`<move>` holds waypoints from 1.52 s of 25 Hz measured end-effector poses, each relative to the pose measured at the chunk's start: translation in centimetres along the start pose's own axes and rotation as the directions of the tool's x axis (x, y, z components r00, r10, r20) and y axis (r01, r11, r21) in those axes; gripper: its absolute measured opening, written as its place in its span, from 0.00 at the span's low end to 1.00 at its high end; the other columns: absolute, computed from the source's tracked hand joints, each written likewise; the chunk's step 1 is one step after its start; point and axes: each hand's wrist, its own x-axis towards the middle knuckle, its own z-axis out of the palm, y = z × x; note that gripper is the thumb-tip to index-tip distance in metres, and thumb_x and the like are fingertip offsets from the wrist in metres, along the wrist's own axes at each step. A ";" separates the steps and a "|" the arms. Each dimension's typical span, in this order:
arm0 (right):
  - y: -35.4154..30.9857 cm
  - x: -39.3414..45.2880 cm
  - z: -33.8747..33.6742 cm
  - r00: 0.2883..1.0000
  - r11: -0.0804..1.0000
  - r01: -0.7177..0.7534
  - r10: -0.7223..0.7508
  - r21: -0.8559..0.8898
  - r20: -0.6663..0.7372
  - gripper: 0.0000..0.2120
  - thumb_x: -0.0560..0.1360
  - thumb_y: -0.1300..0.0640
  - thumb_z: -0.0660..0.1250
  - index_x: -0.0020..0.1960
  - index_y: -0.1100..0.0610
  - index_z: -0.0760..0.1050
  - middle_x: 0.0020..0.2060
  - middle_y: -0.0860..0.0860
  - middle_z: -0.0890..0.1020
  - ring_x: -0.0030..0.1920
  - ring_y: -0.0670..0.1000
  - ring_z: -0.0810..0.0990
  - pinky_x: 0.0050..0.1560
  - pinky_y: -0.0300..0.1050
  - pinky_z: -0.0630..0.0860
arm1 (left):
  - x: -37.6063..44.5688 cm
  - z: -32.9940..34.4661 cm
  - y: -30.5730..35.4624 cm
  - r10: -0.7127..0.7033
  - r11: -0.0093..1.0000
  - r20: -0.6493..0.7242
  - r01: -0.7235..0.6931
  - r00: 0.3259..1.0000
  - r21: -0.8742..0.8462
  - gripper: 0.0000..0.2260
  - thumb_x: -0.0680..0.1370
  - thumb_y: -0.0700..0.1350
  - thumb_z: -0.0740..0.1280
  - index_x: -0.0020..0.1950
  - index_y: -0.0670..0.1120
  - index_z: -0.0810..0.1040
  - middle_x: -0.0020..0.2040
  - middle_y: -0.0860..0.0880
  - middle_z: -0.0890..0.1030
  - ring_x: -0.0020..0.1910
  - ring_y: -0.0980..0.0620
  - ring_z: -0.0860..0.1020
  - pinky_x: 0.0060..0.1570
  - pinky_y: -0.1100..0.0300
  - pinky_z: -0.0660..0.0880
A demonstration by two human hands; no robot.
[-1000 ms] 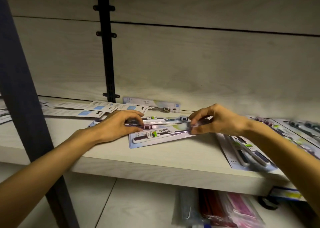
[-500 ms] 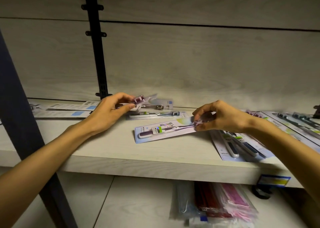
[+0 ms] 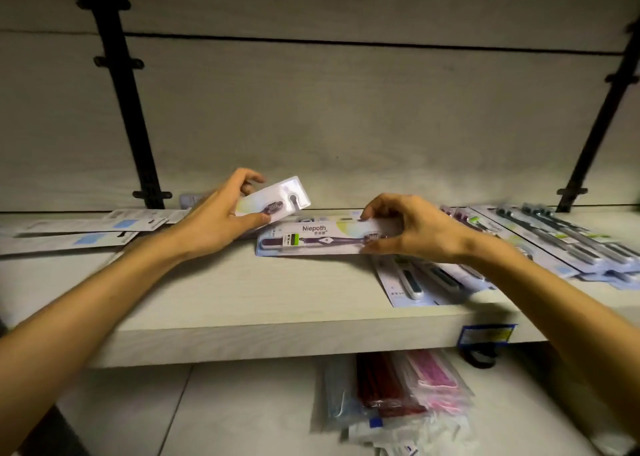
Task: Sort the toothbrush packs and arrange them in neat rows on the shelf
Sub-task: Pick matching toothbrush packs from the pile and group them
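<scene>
Head view shows both forearms reaching forward over a pale wood-grain shelf (image 3: 242, 303). The left hand (image 3: 214, 223) is raised a little above the shelf, its grip closed on a toothbrush pack (image 3: 277, 201): the thumb lies under the near edge, the fingers curl over the far edge. This pack is a flat, glossy card with a clear plastic blister, tilted up at its right end; its rounded corner has a hanging hole, and dark bristles show just beside the thumb.

The right hand (image 3: 415, 228) is arched over the right end of a Niepoth pack (image 3: 318, 240) that lies flat on the shelf. Its grip is narrow, pinching this end: the fingertips touch the far edge, the thumb touches the near edge beside the brush head. The card is long and rectangular, light blue and white, with a dark purple brush under the blister.

Under the right wrist lie more packs (image 3: 412, 282) with white handles, partly over the shelf front. Further right, long packs with dark brushes (image 3: 561, 240) lie side by side. At the left, pale flat cards (image 3: 79, 237) lie on the shelf. Black metal uprights (image 3: 128, 102) stand against the grey back panel.
</scene>
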 end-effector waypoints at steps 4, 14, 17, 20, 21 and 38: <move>2.4 -1.9 -2.1 0.981 0.998 -0.044 0.034 -0.045 -0.192 0.24 0.71 0.49 0.77 0.65 0.50 0.76 0.55 0.49 0.83 0.52 0.49 0.83 0.57 0.52 0.80 | 3.3 0.7 3.9 0.112 0.994 -0.192 -0.108 0.975 0.030 0.29 0.73 0.62 0.70 0.73 0.63 0.67 0.54 0.66 0.79 0.50 0.61 0.79 0.55 0.53 0.77; 11.7 -8.6 -7.5 0.790 0.958 -0.273 0.275 0.088 -0.547 0.21 0.73 0.42 0.73 0.62 0.49 0.79 0.57 0.46 0.83 0.56 0.46 0.80 0.55 0.39 0.75 | 12.4 13.4 16.4 0.018 0.998 -0.242 -0.031 0.970 -0.050 0.31 0.62 0.67 0.70 0.63 0.57 0.81 0.51 0.55 0.86 0.51 0.52 0.84 0.52 0.55 0.80; 13.3 -10.2 -8.7 0.749 0.943 -0.311 0.322 0.122 -0.579 0.20 0.73 0.45 0.73 0.63 0.50 0.79 0.56 0.48 0.83 0.54 0.47 0.81 0.54 0.44 0.78 | 14.4 18.5 18.3 -0.097 0.995 -0.182 0.091 0.978 -0.041 0.30 0.65 0.65 0.73 0.64 0.55 0.81 0.59 0.54 0.84 0.58 0.50 0.82 0.56 0.55 0.78; 13.7 -11.2 -8.6 0.783 0.930 -0.346 0.214 -0.122 -0.583 0.21 0.74 0.44 0.70 0.63 0.52 0.78 0.57 0.52 0.82 0.54 0.52 0.80 0.56 0.54 0.79 | 15.9 22.1 19.0 -0.202 0.978 -0.108 0.206 0.973 0.024 0.29 0.67 0.65 0.73 0.64 0.53 0.81 0.61 0.52 0.84 0.60 0.47 0.81 0.57 0.56 0.77; 13.5 -11.4 -8.4 0.798 0.898 -0.363 0.161 -0.249 -0.581 0.21 0.74 0.41 0.68 0.62 0.52 0.79 0.55 0.53 0.83 0.54 0.54 0.79 0.58 0.53 0.77 | 16.1 22.9 19.0 -0.206 0.972 -0.095 0.215 0.974 0.099 0.28 0.68 0.66 0.72 0.64 0.52 0.82 0.61 0.51 0.84 0.60 0.45 0.81 0.55 0.56 0.76; 11.4 -7.7 -9.9 0.817 0.989 -0.108 0.028 -0.105 -0.576 0.12 0.80 0.46 0.64 0.50 0.50 0.85 0.47 0.42 0.85 0.51 0.43 0.80 0.52 0.49 0.78 | 14.8 20.6 17.3 -0.026 0.933 -0.091 0.057 0.996 0.355 0.25 0.77 0.68 0.62 0.60 0.51 0.84 0.56 0.47 0.85 0.56 0.42 0.82 0.49 0.55 0.74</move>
